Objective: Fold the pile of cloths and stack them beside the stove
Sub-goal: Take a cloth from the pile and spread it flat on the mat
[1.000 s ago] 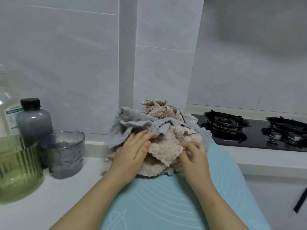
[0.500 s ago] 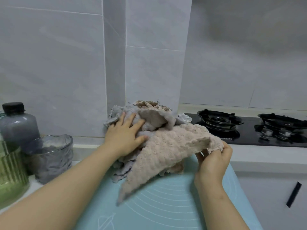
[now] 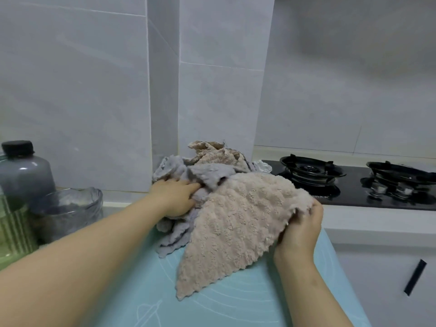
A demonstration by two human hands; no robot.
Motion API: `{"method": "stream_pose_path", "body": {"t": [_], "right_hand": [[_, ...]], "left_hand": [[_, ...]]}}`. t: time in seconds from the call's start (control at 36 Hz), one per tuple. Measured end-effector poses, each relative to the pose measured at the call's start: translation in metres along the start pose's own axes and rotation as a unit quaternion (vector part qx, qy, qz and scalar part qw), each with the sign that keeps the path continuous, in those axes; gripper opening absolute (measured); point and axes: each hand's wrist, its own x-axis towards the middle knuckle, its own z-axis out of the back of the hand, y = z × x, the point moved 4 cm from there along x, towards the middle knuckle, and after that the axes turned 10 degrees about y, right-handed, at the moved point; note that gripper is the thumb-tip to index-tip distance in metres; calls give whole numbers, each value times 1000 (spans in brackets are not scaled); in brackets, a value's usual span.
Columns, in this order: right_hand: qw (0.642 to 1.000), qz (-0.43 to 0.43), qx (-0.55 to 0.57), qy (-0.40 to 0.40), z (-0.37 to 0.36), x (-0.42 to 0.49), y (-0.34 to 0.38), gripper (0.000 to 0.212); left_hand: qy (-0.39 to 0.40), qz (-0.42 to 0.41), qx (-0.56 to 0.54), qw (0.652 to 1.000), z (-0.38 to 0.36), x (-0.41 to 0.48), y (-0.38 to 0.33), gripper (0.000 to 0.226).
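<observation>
The beige fluffy cloth point(image 3: 236, 227) hangs just left of the black gas stove point(image 3: 354, 182). Its long axis slants from a raised corner nearest the stove down to a pointed corner touching the light blue silicone mat point(image 3: 236, 303) on the desk point(image 3: 368, 217). The right hand point(image 3: 300, 228) grips that raised corner, its fingers curled round the edge and mostly hidden behind the fabric. The left hand point(image 3: 175, 197) presses the heap of grey and beige cloths point(image 3: 207, 166) left of the stove, its fairly straight fingers ending in tips lost among grey folds.
</observation>
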Motion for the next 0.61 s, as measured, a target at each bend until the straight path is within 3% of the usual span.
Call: {"method": "stream_pose_path", "body": {"t": [0.08,0.14,0.19,0.28,0.36,0.5,0.56,0.61], "right_hand": [[992,17,-112,57,-6,-1,3,31],[981,31,-171,89,-13,-4,3,33],[966,47,-222,125,-19,-7,1,31],[944,68,-269,178,-28,-14,0,33],[931,71,-280,221,-33,-19,0,38],[925,38,-253,281,-39,-24,0,42],[919,32,-252,302,-42,-27,0,37],[916,39,-251,311,-45,-29,1,34]], "left_hand": [[-61,-21,-71,995,6,-5,3,32],[-152,-97,-200,963,14,-22,-11,24],[-165,-205,-316,912,13,-46,-24,43],[-77,-297,-395,866,-9,-69,-42,74],[-120,-275,-402,865,-32,-66,-44,85],[-285,-236,-547,751,-33,-62,-48,44],[-298,-238,-570,728,-33,-62,-44,35],[-272,-267,-581,719,-32,-64,-41,44]]}}
